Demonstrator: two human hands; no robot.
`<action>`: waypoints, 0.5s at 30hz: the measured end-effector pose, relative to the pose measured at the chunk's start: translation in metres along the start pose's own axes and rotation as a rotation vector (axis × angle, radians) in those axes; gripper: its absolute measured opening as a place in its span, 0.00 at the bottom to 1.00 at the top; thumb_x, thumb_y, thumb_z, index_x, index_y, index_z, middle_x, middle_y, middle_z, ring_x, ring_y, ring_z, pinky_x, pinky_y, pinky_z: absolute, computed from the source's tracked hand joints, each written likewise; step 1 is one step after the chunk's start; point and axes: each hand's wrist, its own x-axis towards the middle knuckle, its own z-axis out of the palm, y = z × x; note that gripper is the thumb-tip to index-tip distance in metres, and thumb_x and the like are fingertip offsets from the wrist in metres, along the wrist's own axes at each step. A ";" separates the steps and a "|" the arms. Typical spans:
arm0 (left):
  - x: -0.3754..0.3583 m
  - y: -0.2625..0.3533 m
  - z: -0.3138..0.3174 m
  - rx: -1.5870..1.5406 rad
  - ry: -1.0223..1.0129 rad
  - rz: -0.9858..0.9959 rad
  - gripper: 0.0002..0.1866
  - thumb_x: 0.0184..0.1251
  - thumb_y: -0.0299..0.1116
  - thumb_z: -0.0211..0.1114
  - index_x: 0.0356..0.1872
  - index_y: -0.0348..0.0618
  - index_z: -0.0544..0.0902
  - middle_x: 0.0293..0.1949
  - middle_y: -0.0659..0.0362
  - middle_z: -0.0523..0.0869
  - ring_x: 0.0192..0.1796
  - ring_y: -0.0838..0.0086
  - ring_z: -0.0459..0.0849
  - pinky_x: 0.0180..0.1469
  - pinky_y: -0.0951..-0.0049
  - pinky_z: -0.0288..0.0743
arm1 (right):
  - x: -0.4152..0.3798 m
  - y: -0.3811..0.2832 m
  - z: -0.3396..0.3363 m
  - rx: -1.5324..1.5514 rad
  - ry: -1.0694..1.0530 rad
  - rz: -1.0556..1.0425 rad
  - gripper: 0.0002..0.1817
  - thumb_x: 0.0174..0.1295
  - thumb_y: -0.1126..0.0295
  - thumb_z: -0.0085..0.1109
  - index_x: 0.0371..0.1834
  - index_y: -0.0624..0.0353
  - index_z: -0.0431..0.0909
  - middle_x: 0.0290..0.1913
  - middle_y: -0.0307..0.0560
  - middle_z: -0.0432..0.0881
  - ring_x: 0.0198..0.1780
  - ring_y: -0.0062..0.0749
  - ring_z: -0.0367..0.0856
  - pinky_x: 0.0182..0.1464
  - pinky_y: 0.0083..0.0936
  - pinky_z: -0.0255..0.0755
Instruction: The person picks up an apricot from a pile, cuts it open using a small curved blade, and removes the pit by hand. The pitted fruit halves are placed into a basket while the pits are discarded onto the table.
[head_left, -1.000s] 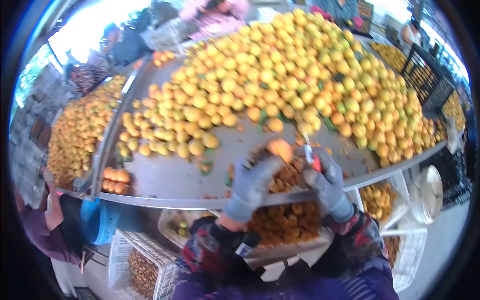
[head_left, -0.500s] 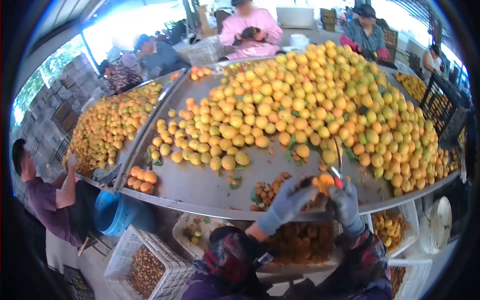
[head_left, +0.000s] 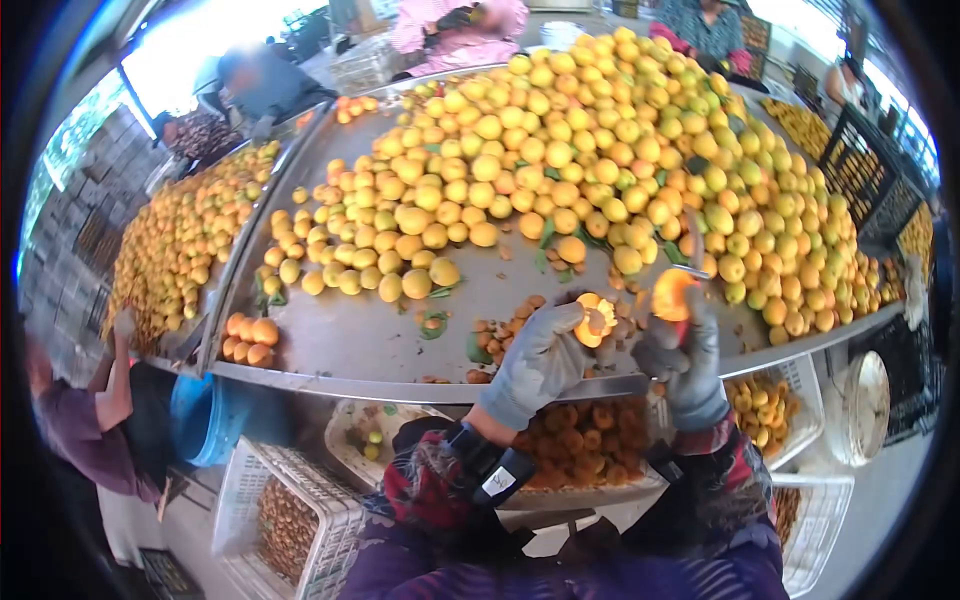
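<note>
In the head view my gloved left hand (head_left: 545,362) is closed on an apricot half (head_left: 596,320), its cut orange face showing. My gloved right hand (head_left: 690,365) grips a small knife (head_left: 692,268) with its blade pointing up and away. Another apricot half (head_left: 672,294) is held against the knife by the same hand. Both hands hover over the near edge of the metal table (head_left: 400,350). Beside my left hand lie loose pits (head_left: 495,338) and a few leaves. A large heap of whole apricots (head_left: 600,150) covers the table beyond.
Below the table edge, a container holds apricot halves (head_left: 580,440). White crates (head_left: 335,545) stand at lower left and right, near a blue bucket (head_left: 205,420). Several orange apricots (head_left: 250,340) sit at the table's left corner. Other people (head_left: 75,420) are around the tables.
My hands have moved apart, each now with an apricot half, where before they were together at one apricot. The view has tilted downward and shifted right.
</note>
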 end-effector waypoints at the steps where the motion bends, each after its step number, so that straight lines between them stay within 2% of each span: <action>1: 0.000 0.001 -0.005 0.008 -0.002 0.021 0.17 0.71 0.37 0.52 0.55 0.39 0.75 0.48 0.53 0.82 0.49 0.66 0.81 0.52 0.63 0.75 | 0.000 -0.006 0.005 -0.018 0.019 -0.049 0.24 0.64 0.43 0.51 0.36 0.56 0.74 0.18 0.34 0.72 0.09 0.13 0.56 0.12 0.14 0.53; 2: 0.001 0.002 -0.010 0.000 -0.024 0.034 0.17 0.71 0.37 0.52 0.56 0.39 0.74 0.50 0.53 0.81 0.50 0.65 0.80 0.52 0.64 0.74 | -0.004 -0.010 0.005 -0.024 0.004 -0.047 0.24 0.64 0.43 0.51 0.36 0.56 0.74 0.18 0.34 0.72 0.09 0.13 0.56 0.12 0.14 0.53; 4: 0.002 0.003 -0.009 -0.010 -0.055 0.047 0.17 0.71 0.36 0.53 0.56 0.38 0.73 0.51 0.53 0.81 0.52 0.65 0.79 0.52 0.64 0.73 | -0.018 -0.014 0.005 -0.472 0.003 -0.079 0.24 0.63 0.44 0.53 0.37 0.57 0.75 0.19 0.36 0.74 0.10 0.14 0.58 0.12 0.14 0.54; 5: 0.001 0.004 -0.006 -0.024 -0.009 0.072 0.17 0.71 0.35 0.53 0.57 0.39 0.73 0.51 0.53 0.81 0.53 0.66 0.80 0.52 0.65 0.75 | -0.024 -0.016 0.016 -0.528 -0.042 -0.066 0.22 0.61 0.49 0.59 0.40 0.60 0.76 0.20 0.39 0.77 0.11 0.15 0.62 0.14 0.13 0.56; 6: 0.000 0.004 -0.005 -0.041 0.042 0.094 0.17 0.71 0.33 0.53 0.58 0.39 0.72 0.50 0.53 0.81 0.54 0.66 0.80 0.53 0.67 0.76 | -0.030 -0.017 0.019 -0.531 -0.042 -0.067 0.22 0.61 0.49 0.59 0.40 0.60 0.76 0.20 0.39 0.77 0.11 0.15 0.62 0.14 0.13 0.56; 7: 0.000 0.005 -0.008 -0.047 0.044 0.086 0.17 0.71 0.33 0.53 0.58 0.39 0.72 0.50 0.53 0.81 0.54 0.66 0.80 0.53 0.67 0.76 | -0.039 -0.016 0.020 -0.676 -0.035 0.034 0.21 0.59 0.53 0.62 0.41 0.61 0.76 0.22 0.40 0.78 0.12 0.15 0.64 0.15 0.12 0.56; 8: 0.002 0.004 -0.016 -0.049 0.136 0.110 0.17 0.71 0.33 0.53 0.58 0.40 0.71 0.50 0.52 0.81 0.53 0.66 0.80 0.53 0.66 0.76 | -0.051 -0.016 0.020 -0.817 -0.010 0.141 0.20 0.57 0.57 0.64 0.43 0.62 0.77 0.23 0.40 0.79 0.13 0.15 0.65 0.16 0.12 0.56; 9: 0.003 0.000 -0.020 -0.057 0.231 0.120 0.18 0.71 0.33 0.52 0.59 0.42 0.71 0.50 0.52 0.81 0.53 0.65 0.80 0.52 0.65 0.76 | -0.060 -0.017 0.025 -0.852 0.041 0.283 0.21 0.55 0.60 0.67 0.46 0.64 0.77 0.24 0.43 0.80 0.17 0.20 0.70 0.20 0.17 0.62; 10: 0.004 0.001 -0.021 -0.085 0.238 0.078 0.18 0.71 0.33 0.52 0.59 0.42 0.71 0.50 0.52 0.81 0.53 0.65 0.80 0.52 0.65 0.76 | -0.066 -0.012 0.017 -0.847 0.092 0.297 0.21 0.55 0.60 0.67 0.46 0.64 0.77 0.24 0.43 0.80 0.17 0.20 0.70 0.20 0.17 0.62; 12: 0.003 0.007 -0.024 0.018 0.073 0.055 0.19 0.70 0.35 0.55 0.58 0.39 0.71 0.58 0.51 0.76 0.53 0.65 0.78 0.55 0.64 0.74 | -0.076 0.002 -0.008 -1.424 -0.152 -0.049 0.23 0.54 0.59 0.67 0.46 0.64 0.76 0.24 0.47 0.78 0.23 0.29 0.75 0.28 0.26 0.68; 13: 0.001 0.007 -0.024 0.002 0.070 0.029 0.19 0.70 0.35 0.55 0.58 0.39 0.71 0.58 0.51 0.76 0.53 0.65 0.78 0.55 0.64 0.74 | -0.081 -0.005 0.005 -1.505 -0.107 0.128 0.24 0.54 0.57 0.68 0.47 0.63 0.76 0.25 0.51 0.76 0.28 0.38 0.77 0.36 0.32 0.71; 14: 0.000 0.009 -0.024 -0.013 0.044 -0.004 0.19 0.69 0.34 0.55 0.58 0.38 0.71 0.57 0.51 0.77 0.53 0.65 0.79 0.53 0.64 0.75 | -0.088 -0.005 0.004 -1.502 -0.086 0.133 0.24 0.54 0.57 0.68 0.47 0.63 0.76 0.25 0.51 0.76 0.28 0.38 0.77 0.36 0.32 0.71; 15: -0.001 0.010 -0.023 -0.020 0.019 -0.027 0.19 0.69 0.33 0.56 0.58 0.37 0.71 0.55 0.52 0.78 0.52 0.65 0.79 0.51 0.64 0.76 | -0.091 -0.006 0.003 -1.542 -0.061 0.248 0.24 0.53 0.56 0.68 0.47 0.61 0.76 0.26 0.52 0.77 0.29 0.40 0.78 0.36 0.33 0.71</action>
